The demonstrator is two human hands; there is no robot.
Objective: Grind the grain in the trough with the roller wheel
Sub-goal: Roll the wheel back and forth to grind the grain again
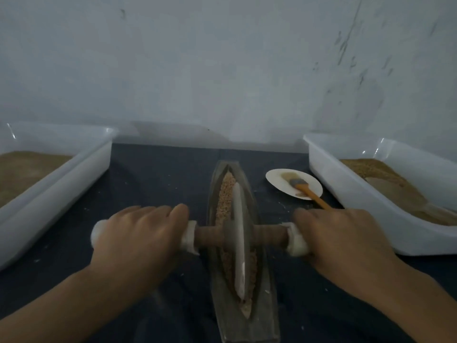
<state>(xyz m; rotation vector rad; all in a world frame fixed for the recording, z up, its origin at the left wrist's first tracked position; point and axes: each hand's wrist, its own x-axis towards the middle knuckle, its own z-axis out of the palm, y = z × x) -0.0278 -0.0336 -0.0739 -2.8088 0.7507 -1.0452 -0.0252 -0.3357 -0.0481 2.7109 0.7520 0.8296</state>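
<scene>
A long boat-shaped trough (262, 315) lies lengthwise on the dark table, with tan grain (225, 194) along its groove. A pale roller wheel (239, 233) stands upright in the groove near the middle, on a brown wooden axle (210, 236) with white-wrapped ends. My left hand (138, 233) grips the left handle from above. My right hand (343, 241) grips the right handle the same way. Most of both wrapped handles is hidden under my fingers.
A white bin (81, 169) of brown grain stands at the left, another white bin (346, 194) of ground meal at the right. A small white plate (277, 177) holding an orange-handled brush (311, 193) sits right of the trough. A wall rises close behind.
</scene>
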